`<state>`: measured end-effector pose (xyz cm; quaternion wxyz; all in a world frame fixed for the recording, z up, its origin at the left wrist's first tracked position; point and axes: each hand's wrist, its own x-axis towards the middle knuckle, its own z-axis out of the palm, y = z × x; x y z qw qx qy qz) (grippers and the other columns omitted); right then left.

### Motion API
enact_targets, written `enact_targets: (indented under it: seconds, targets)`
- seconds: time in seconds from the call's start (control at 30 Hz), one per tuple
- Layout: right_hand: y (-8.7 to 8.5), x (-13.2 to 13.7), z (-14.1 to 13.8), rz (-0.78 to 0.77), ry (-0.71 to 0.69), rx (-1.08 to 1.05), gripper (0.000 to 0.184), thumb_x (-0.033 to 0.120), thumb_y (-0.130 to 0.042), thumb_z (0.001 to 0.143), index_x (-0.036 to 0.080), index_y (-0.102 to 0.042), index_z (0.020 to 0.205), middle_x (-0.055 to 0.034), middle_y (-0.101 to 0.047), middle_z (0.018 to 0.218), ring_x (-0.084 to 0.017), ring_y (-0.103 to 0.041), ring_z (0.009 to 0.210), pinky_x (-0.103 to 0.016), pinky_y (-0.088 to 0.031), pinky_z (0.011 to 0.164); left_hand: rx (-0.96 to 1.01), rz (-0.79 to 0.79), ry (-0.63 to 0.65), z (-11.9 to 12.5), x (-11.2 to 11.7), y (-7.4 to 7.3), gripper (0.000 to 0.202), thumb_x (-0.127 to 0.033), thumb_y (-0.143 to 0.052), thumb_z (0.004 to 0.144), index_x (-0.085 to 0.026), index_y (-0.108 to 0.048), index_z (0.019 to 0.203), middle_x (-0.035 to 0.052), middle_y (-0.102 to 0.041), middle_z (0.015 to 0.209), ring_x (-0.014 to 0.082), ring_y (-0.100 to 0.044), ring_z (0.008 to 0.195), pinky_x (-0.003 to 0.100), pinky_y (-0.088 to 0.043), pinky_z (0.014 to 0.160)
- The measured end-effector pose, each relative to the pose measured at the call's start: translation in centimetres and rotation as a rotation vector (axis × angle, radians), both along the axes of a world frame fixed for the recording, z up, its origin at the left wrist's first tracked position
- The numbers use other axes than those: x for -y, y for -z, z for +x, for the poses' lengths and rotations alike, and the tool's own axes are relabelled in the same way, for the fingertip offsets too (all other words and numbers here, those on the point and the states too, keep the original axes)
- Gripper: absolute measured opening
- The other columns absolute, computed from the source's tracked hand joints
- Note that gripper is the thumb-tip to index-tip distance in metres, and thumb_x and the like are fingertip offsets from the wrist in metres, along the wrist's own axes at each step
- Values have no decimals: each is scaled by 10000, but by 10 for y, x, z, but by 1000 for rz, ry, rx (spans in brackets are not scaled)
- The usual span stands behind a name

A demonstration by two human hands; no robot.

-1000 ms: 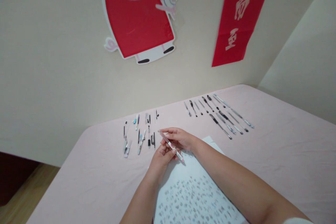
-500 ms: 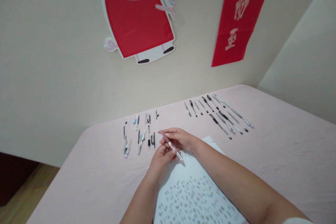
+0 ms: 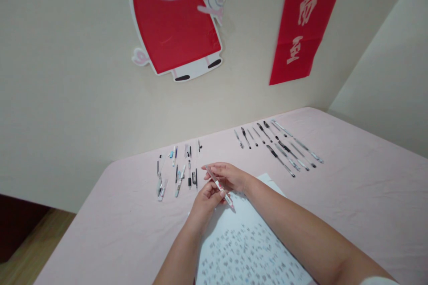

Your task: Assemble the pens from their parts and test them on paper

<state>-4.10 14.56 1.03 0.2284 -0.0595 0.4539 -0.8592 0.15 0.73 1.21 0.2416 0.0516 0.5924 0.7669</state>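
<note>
Left hand (image 3: 204,197), right hand (image 3: 231,175) pinching one pen (image 3: 218,184), one sheet (image 3: 249,245) beneath

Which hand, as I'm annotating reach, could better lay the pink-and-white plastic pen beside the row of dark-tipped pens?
Probably the right hand: it grips the pink-and-white plastic pen and lies nearer the row of dark-tipped pens than the left hand.

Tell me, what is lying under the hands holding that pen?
Under the left hand, right hand and pen lies a written-on paper sheet on the pink table. The forearms hide part of it.
</note>
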Motion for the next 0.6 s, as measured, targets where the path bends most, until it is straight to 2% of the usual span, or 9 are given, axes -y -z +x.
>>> enact_targets:
  seconds: [0.17, 0.37, 0.5, 0.6]
  targets:
    - [-4, 1, 1, -35, 19, -16, 403, 439, -729, 692, 121, -691, 937, -64, -684, 831, -140, -612, 741, -263, -455, 696, 10, -20, 17, 2, 1, -3, 259, -333, -783, 645, -159, -626, 755, 13, -614, 733, 130, -563, 675, 263, -441, 657]
    - [-2, 2, 0, -49, 30, 36, 377, 442, -765, 639, 124, -674, 818, -55, -689, 769, -136, -610, 687, -271, -452, 678, 13, -28, 19, 3, 0, -5, 270, -334, -801, 617, -165, -643, 757, 10, -611, 710, 128, -554, 662, 257, -441, 646]
    - [-2, 1, 0, -25, 82, 50, 357, 394, -816, 582, 144, -627, 753, -39, -688, 749, -123, -594, 671, -246, -437, 656, 11, -41, 23, 2, -1, -4, 315, -337, -808, 605, -158, -694, 838, 38, -646, 771, 137, -563, 677, 261, -434, 645]
    - [-3, 0, 1, -19, 86, 48, 351, 360, -833, 566, 156, -580, 699, -30, -686, 740, -117, -582, 652, -241, -430, 643, 16, -54, 24, 2, -1, -5, 301, -336, -811, 599, -158, -699, 815, 34, -644, 752, 137, -566, 670, 264, -434, 646]
